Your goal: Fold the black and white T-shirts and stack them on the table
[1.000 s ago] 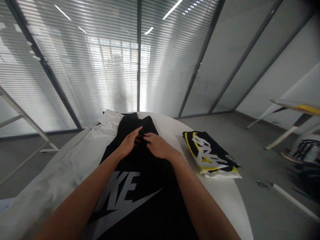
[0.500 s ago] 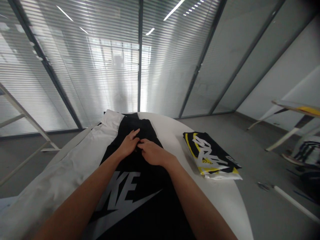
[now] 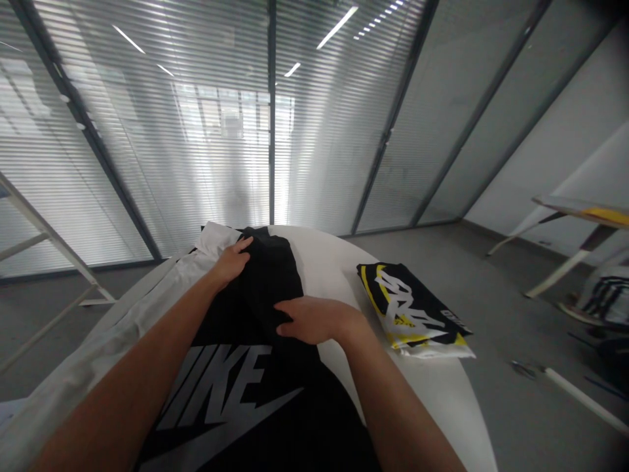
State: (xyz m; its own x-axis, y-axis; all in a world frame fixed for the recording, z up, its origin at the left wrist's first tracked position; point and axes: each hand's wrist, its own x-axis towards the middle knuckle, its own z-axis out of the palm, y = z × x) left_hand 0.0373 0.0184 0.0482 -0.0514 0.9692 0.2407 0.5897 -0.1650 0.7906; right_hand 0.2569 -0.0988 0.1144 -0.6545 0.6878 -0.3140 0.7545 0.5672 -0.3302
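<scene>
Black shirt (image 3: 268, 288): left hand (image 3: 230, 261) far, right hand (image 3: 314, 319) apparently flat

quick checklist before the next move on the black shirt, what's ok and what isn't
1. Left hand flat on the far end of the black shirt: ok.
2. Right hand flat on the shirt's right edge: ok.
3. Either hand has a grip on the cloth: not ok, both lie open.
4. Shirt lies smooth under the hands: cannot tell, the black cloth hides creases.
5. Folded black and yellow shirt lies apart from the black shirt on the white table: ok.
6. White cloth lies beside the shirt's left edge: ok.
</scene>
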